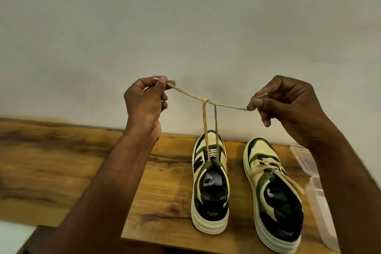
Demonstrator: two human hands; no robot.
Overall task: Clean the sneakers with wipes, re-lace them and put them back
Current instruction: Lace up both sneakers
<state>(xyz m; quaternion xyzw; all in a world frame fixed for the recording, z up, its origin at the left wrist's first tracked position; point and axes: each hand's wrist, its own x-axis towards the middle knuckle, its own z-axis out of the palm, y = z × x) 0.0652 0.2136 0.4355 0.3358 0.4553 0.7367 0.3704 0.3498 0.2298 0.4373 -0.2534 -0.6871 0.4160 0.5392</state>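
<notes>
Both lace [208, 126] ends are pinched, left hand [144, 105] and right hand [288, 105], first knot crossed above the sneaker [210, 181]; it probably needs pulling snug next.

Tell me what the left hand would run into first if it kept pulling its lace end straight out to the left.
Nothing, as far as this view shows. The left hand pinches the lace above the wooden table, and only bare wall lies leftward behind it, though depth is unclear.
</notes>
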